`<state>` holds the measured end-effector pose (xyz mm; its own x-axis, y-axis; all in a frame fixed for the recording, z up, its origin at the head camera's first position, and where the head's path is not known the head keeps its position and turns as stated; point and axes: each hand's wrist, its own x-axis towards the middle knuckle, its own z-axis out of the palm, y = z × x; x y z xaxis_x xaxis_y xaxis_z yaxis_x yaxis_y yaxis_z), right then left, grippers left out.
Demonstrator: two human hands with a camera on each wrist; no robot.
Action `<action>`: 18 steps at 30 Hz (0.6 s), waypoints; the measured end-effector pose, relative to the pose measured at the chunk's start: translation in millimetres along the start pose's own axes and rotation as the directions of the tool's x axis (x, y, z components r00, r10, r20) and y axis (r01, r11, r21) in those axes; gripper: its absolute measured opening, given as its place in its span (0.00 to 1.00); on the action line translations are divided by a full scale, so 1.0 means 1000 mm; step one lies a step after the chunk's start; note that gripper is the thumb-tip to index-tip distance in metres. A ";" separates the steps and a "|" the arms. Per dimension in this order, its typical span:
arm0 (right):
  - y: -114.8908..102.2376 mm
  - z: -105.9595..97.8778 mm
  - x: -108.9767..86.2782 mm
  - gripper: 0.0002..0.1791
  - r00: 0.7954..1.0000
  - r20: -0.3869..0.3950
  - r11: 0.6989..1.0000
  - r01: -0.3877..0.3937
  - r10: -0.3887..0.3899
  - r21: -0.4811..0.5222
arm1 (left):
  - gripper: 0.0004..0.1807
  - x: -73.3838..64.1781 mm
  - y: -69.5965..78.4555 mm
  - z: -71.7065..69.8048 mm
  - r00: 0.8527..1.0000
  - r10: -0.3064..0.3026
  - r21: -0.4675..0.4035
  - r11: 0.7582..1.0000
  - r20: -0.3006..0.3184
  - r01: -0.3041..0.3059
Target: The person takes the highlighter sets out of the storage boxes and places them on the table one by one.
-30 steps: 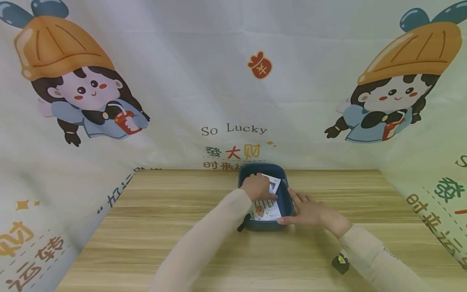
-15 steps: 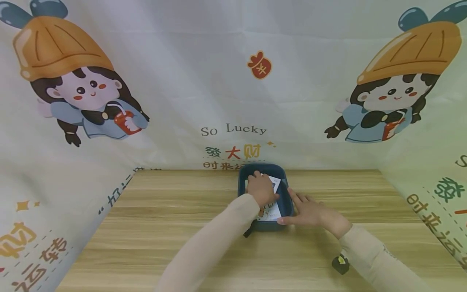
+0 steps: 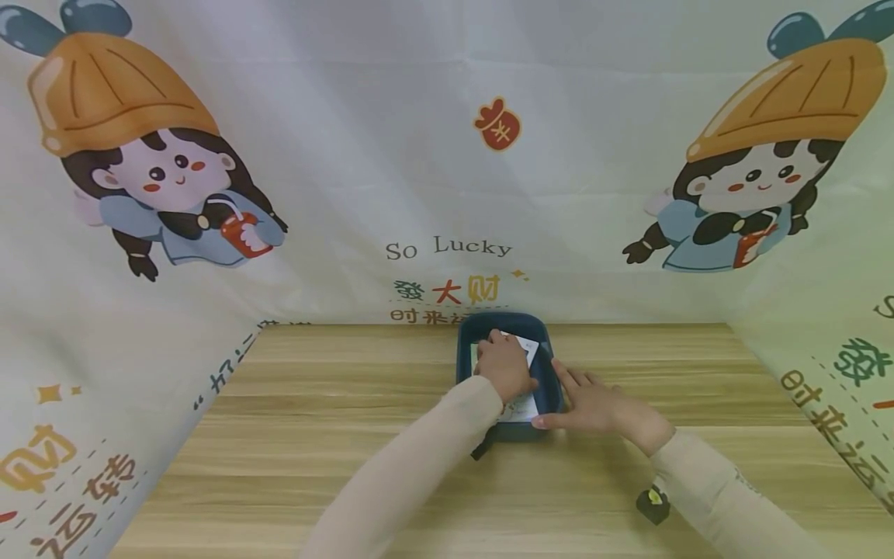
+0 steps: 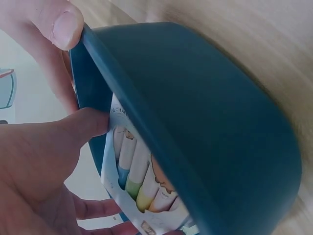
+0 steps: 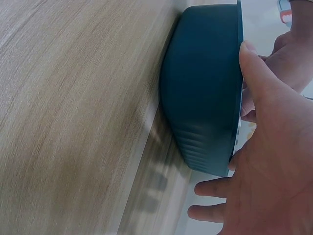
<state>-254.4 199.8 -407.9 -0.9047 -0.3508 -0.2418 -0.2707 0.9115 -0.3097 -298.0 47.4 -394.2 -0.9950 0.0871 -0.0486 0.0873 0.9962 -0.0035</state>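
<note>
left grip (image 3: 506, 365): grasping; the thumb sets against one edge of the marker pack (image 4: 142, 166) and the fingers reach round the opposite edge, likely because its width suits one hand's span.
marker pack: under the left grip, inside the blue bin (image 3: 520, 435); windowed face upward, so coloured pen ends show; much of it is hidden by that grip.
right grip (image 3: 594, 407): released rather than clenched; straight fingers lie along the near bin side, thumb touching the rim corner, probably to stop the bin sliding while the other grip works inside.
blue bin: between the two grips, around the left one and touching the right; its base rests on the desk (image 3: 279, 458), which seems to leave the right grip only steadying to do.
backdrop (image 3: 447, 186): beyond both grips, just behind the bin's far rim.
sleeves (image 3: 405, 473): behind each grip, well short of the fingers, which keeps the pack's edges within reach.
</note>
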 end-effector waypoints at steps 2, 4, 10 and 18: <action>0.000 0.000 0.000 0.65 1.000 0.000 1.000 0.003 -0.003 0.003 | 0.47 0.000 0.001 0.000 1.000 -0.012 -0.021 1.000 -0.003 0.012; -0.001 -0.001 -0.001 0.65 1.000 -0.001 1.000 0.004 -0.004 0.004 | 0.47 0.000 0.001 0.000 1.000 -0.018 -0.036 0.999 -0.007 0.018; -0.002 -0.001 -0.002 0.64 1.000 0.000 1.000 0.002 -0.002 0.004 | 0.46 0.004 0.000 0.001 1.000 -0.007 -0.059 0.998 -0.025 0.005; -0.002 -0.001 -0.001 0.65 1.000 0.005 1.000 -0.012 0.012 0.011 | 0.45 0.009 -0.004 -0.008 0.997 0.027 -0.059 0.998 -0.070 -0.031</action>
<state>-253.1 198.3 -406.2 -0.9063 -0.3409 -0.2498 -0.2561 0.9131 -0.3171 -307.1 44.7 -386.4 -0.9932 0.1141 0.0217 0.1152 0.9917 0.0569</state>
